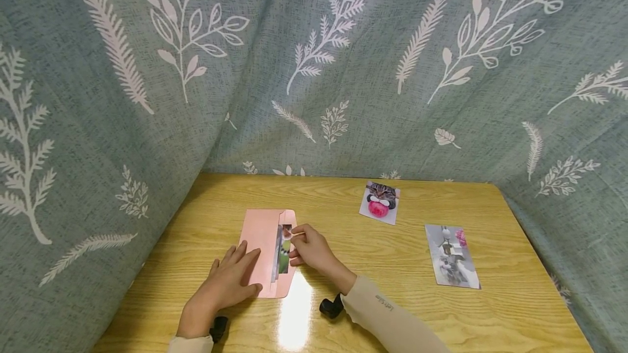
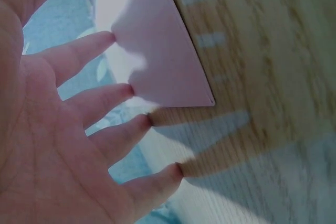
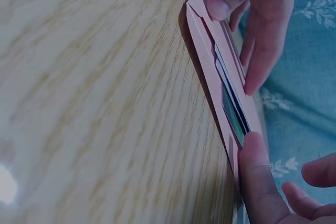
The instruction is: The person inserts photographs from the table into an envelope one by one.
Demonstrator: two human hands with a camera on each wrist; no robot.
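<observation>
A pink paper envelope (image 1: 267, 255) lies flat on the wooden table (image 1: 387, 266), in front of the person and left of the middle, its rounded flap folded out on the right side. In its long opening sits a strip of a glossy print (image 1: 285, 257), green and dark with a patch of orange, over the edge of a greyish print (image 1: 276, 260); thin layered edges also show from the right wrist. That makes one envelope and at least two prints in its mouth, with two more loose on the table to the right: a cat picture (image 1: 380, 202) with a bright pink round shape, and a mostly grey picture (image 1: 452, 257) with a pink flower at its corner. Two bare hands are at the envelope. The left hand (image 1: 228, 285) is spread wide: its thumb and two fingertips rest on the paper, and the other two fingertips rest on the wood beside it. The right hand (image 1: 314, 252) has its fingers bent at the green print's outer edge, touching it; whether they pinch it or only press, I cannot tell from these angles.
</observation>
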